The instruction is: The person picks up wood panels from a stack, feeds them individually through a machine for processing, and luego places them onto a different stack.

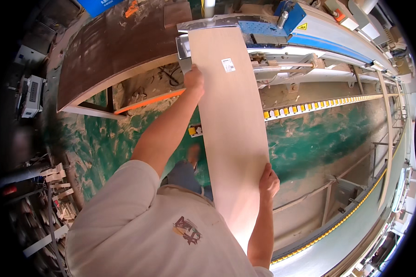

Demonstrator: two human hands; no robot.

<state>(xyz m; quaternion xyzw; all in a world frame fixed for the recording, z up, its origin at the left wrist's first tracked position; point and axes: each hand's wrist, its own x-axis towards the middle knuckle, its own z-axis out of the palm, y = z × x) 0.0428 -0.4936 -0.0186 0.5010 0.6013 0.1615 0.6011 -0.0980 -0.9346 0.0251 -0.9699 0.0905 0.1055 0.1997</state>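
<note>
A long light-wood panel (233, 120) stretches from close to my body out to the blue and white machine (266, 28). A white label (228, 65) is stuck near its far end. My left hand (194, 78) grips the panel's left edge toward that end, its fingers partly hidden by the board. Nearer to me, my right hand (268, 181) is closed on the right edge. The far end of the panel meets the metal plate (212, 23) at the machine's front.
To the left stands a dark brown table (120, 41) with an orange bar (148, 101) below it. A roller rail with yellow wheels (319, 106) runs off to the right; a second yellow-edged rail (328, 235) curves nearer. Wood offcuts (62, 194) pile up at left over the dusty green floor (111, 138).
</note>
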